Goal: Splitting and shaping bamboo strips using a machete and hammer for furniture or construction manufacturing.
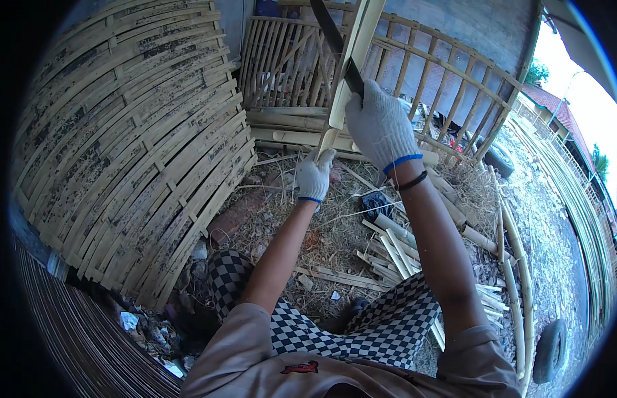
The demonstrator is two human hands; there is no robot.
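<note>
Outdoors, on straw-strewn ground, between a woven bamboo panel at its left edge and a bamboo fence at its far edge. Holding a split bamboo length aloft toward that far edge, with the gloved left hand wrapped around the near end. Gripping a long dark knife, crossing the bamboo, with the gloved right hand curled tight.

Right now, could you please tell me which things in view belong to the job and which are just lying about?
In use:
long dark blade, in the right hand
bamboo piece, in the left hand

Apparently lying about:
black plastic
lower-right tyre
small pale scrap
</note>
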